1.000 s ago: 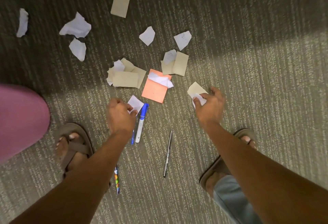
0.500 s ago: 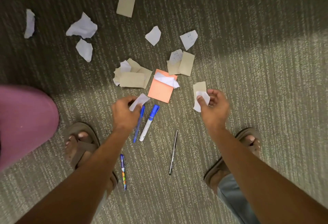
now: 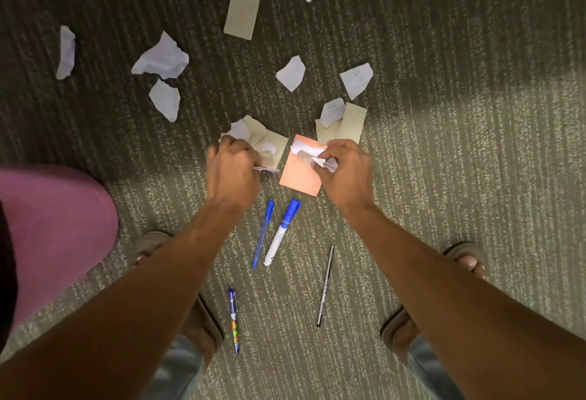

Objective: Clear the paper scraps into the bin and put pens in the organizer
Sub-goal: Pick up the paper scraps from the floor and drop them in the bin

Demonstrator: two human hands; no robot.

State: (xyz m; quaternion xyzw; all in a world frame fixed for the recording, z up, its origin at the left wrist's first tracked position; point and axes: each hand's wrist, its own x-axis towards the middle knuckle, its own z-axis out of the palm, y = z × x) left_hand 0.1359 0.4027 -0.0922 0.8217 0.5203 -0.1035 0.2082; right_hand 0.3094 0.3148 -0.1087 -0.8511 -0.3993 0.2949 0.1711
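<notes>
Reaching farther forward, left hand (image 3: pixel 233 174) and right hand (image 3: pixel 344 174) gripping scraps (image 3: pixel 323 163)

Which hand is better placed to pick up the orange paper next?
Probably the right hand. It hovers directly over the orange paper, its fingers already at the upper edge, though they hold white scraps. The left hand is beside the beige pile, holding a scrap too.

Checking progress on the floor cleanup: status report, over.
Left hand shut on white scrap. Right hand clutching crumpled scraps over orange note. Four pens, including marker, untouched on carpet.
</notes>
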